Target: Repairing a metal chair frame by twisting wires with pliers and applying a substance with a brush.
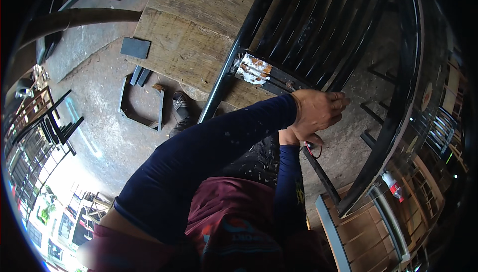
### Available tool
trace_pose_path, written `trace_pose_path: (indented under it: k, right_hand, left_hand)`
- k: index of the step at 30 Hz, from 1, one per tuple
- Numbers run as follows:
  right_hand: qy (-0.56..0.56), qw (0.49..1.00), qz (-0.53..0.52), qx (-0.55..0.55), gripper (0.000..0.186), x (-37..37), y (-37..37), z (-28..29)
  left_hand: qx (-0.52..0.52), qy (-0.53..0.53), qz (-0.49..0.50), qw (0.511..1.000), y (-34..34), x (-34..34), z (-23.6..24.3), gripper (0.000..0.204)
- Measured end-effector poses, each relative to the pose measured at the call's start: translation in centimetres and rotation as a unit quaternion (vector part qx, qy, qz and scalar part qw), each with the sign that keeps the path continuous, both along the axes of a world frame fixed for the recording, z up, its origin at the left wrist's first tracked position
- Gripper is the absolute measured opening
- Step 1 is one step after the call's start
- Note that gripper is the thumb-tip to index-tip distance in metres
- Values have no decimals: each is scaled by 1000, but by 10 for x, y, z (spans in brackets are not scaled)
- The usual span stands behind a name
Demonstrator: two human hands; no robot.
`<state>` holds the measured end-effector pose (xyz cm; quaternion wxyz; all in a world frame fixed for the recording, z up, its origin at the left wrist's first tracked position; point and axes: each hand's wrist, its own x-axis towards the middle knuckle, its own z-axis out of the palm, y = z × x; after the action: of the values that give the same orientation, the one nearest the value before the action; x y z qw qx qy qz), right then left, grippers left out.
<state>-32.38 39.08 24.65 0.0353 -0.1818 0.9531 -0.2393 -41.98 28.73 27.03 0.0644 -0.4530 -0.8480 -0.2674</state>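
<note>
My left hand (320,108) reaches across to the right, its fingers curled and closed at the lower rail (279,87) of a black slatted chair frame (303,28). What those fingers hold is hidden. Beneath it, close to the wrist, is my right hand (295,135), mostly covered, so its grip does not show. A thin red curved strand (316,153) hangs beside the right hand. On the frame near the rail's left end rests a small piece smeared with white and orange-brown paste (255,69).
The frame leans over a worn wooden tabletop (184,23). A dark flat block (135,48) lies at its edge, and a brush (158,88) sits by a dark angular frame (142,120) on the floor. Slatted wooden furniture (358,237) and a bottle (393,186) stand at right.
</note>
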Motion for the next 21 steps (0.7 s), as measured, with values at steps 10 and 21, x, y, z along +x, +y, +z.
trace_pose_path:
  k: [10, 21]
  right_hand:
    - [-54, 995, -75, 46, 65, 20, -12, -18]
    - [-196, 951, -163, 177, 70, -14, 18, 58]
  left_hand:
    - [142, 70, -203, 966, -8, 4, -19, 49]
    - [355, -468, 459, 666, -33, 158, 17, 34]
